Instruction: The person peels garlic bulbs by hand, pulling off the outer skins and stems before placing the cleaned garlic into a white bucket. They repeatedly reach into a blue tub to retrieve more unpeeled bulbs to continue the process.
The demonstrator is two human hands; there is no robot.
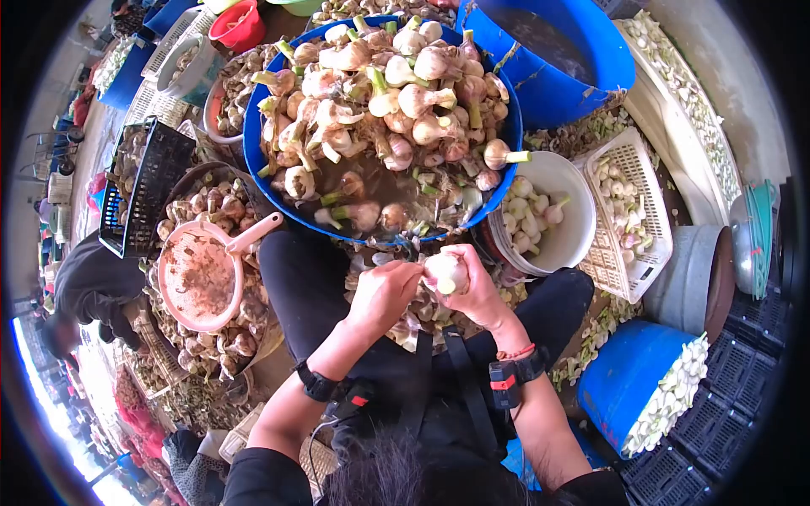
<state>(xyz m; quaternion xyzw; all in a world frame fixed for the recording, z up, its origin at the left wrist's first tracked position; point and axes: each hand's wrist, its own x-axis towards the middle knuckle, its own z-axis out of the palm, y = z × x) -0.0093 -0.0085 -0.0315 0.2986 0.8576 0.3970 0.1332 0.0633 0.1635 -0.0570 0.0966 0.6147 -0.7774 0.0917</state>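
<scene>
My right hand (479, 297) is wrapped round a pale garlic bulb (445, 271), with its cut stem end facing me. Against the bulb's left side, the fingers of my left hand (384, 295) are pinched together; what lies between them is too small to make out. Just beyond both hands is a large blue tub (256, 173), heaped with garlic bulbs (337, 126) on short stems, with murky water at its near side. To the right of my hands, a white bucket (578, 223) contains cleaner, peeled-looking bulbs (527, 211).
A pink strainer (198, 322) lies on garlic at left, near a black crate (126, 240). At right are a cream basket (620, 282), a metal bucket (682, 278) and a blue barrel (629, 379) with pale cloves at its mouth. A bent-over person (97, 282) is at far left.
</scene>
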